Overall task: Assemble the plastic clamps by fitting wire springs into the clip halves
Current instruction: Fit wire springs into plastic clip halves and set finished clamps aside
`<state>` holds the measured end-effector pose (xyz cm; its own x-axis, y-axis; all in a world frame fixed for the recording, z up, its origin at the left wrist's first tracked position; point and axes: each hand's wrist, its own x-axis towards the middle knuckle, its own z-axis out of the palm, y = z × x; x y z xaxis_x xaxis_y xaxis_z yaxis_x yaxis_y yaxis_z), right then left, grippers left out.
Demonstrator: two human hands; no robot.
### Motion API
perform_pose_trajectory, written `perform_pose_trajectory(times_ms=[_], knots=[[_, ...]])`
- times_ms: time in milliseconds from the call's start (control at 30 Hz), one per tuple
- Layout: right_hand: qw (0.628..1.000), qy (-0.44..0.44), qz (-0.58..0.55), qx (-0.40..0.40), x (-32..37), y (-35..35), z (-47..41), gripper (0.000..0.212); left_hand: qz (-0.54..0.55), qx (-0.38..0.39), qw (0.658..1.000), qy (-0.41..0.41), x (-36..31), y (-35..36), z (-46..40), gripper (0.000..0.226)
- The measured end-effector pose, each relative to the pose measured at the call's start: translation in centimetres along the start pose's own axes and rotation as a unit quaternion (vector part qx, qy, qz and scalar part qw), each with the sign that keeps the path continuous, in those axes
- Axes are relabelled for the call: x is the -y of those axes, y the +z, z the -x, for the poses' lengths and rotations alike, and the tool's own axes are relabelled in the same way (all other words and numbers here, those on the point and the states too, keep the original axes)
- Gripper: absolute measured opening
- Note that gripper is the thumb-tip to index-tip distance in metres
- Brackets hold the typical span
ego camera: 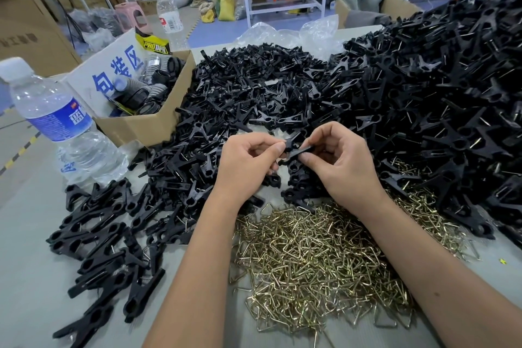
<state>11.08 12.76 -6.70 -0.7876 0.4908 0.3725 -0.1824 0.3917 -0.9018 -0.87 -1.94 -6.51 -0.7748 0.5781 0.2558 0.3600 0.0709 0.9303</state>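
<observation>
Left hand (248, 162) and right hand (337, 162) pinching black clip halves (295, 148) at frame centre, brass wire springs (310, 257) heaped below, grey surface (31, 277) beneath

The clip halves (254, 87) are black moulded plastic with a dull, matt face, and so is the piece (295, 147) held between the two hands. The springs (310, 257) are thin bent wire, brassy-gold metal with a bright glossy shine. The desk (25, 263) has a smooth, matt grey-green top. The box (158, 118) is plain brown cardboard, rough and unglazed, with a white printed flap. The water bottle (56, 127) is clear, glossy plastic with a shiny blue label. Behind the clips lies a crinkled clear plastic bag (293, 34).
</observation>
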Motion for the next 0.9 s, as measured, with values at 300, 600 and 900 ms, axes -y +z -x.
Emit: perform_pose_trajectory(times_ms=[300,600,900], knots=[[1.000,0.005,-0.002,0.001,0.10,0.02,0.03,0.025,-0.013,0.010,1.000,-0.004,-0.36,0.07,0.10,0.008],[0.999,0.011,0.004,-0.031,-0.15,-0.01,0.07,0.026,-0.047,0.055,0.997,0.017,-0.45,-0.34,0.45,0.034],[1.000,-0.007,0.015,-0.026,-0.71,0.05,0.05,0.019,-0.073,0.009,0.997,0.022,-0.44,-0.54,0.55,0.017]])
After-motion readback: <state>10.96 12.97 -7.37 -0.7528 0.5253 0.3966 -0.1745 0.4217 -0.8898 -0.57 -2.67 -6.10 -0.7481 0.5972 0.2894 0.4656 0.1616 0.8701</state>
